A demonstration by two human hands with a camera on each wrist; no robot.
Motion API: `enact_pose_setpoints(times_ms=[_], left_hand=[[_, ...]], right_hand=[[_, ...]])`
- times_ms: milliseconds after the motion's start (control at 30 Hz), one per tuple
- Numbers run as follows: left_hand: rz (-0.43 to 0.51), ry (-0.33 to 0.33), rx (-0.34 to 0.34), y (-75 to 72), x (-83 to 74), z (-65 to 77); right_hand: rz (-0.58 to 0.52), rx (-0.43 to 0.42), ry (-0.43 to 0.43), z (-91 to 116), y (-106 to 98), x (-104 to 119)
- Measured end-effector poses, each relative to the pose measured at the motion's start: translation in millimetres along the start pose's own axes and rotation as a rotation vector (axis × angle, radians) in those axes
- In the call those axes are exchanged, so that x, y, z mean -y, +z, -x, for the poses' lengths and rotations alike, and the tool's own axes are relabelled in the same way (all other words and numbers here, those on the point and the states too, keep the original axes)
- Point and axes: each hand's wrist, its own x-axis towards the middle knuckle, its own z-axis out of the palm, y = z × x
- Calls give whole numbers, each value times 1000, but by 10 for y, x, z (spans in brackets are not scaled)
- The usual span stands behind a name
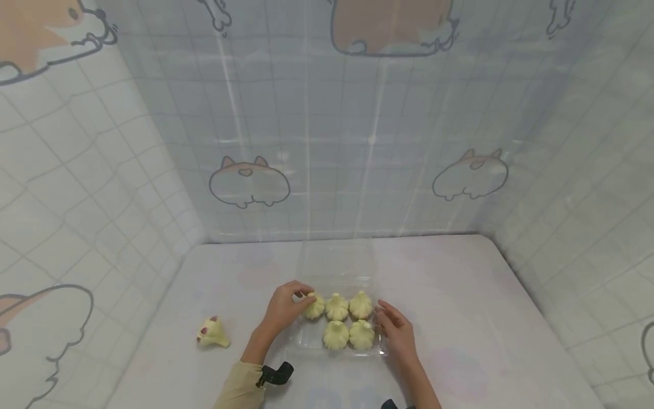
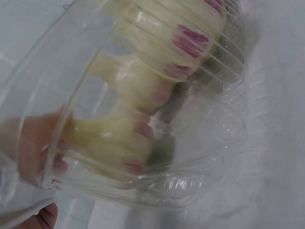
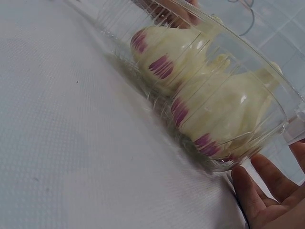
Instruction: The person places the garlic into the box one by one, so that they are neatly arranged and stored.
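A clear plastic clamshell box (image 1: 309, 341) lies with its lid folded back on the table. Inside it are several pale garlic bulbs with purple patches, three along the back and two in front. My left hand (image 1: 286, 307) reaches over the left side and pinches the stem of the back-left garlic bulb (image 1: 314, 308); the left wrist view shows this garlic bulb (image 2: 112, 143) through the plastic. At the box's right side is my right hand (image 1: 398, 332), its fingers loosely bent. In the right wrist view its fingertips (image 3: 243, 179) touch the box's outer wall.
Another garlic bulb (image 1: 212, 332) lies on its side on the white table (image 1: 460, 307), left of the box. The transparent lid (image 1: 337, 258) extends toward the back wall. Walls with printed dog drawings enclose the table at the back and both sides.
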Motion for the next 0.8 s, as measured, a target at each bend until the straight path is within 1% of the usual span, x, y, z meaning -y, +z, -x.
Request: enact_pose_setpoints(times_ms=[167,367,533,800], left_hand=[[1,-9,8,-12,-9,5],[4,-26,14,1,15,8],[10,-23,20,-3,23,12],[40,-20,41,-14,12,17]], right_hand=[[-8,23,0,-5,-5,-15],[-18,35,5,-5,-6,-20],[-61,44,14,3,-5,0],[-54,45,20,-1,-13,3]])
